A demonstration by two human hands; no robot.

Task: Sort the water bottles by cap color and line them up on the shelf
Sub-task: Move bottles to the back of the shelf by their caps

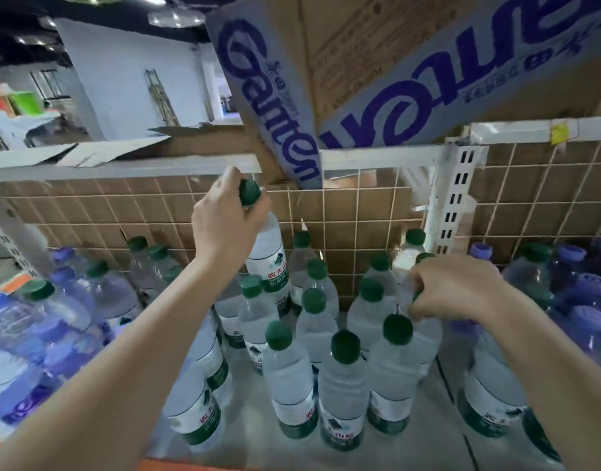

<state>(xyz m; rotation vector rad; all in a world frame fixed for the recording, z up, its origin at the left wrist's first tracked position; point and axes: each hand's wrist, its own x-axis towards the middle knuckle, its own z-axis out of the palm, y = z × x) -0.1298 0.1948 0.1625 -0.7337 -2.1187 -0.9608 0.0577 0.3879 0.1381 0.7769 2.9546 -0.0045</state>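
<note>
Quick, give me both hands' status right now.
Left hand: fingers grip the neck of a raised green-capped bottle.
Right hand: fingers curled on a standing bottle, its cap hidden.

White wall [129, 79] beyond, dark ceiling with lights [175, 18], ladder [161, 98] leaning against it.

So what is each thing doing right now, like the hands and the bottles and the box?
Left hand: fingers curled round the neck of a green-capped bottle.
Lifted bottle: held above the others, tilted, cap on.
Right hand: fingers gripping the top of another bottle.
Green-capped bottles: standing upright in the middle, caps on.
Purple-capped bottles: bunched at the right and left sides, caps on.
Cardboard box: resting on the shelf above.
</note>
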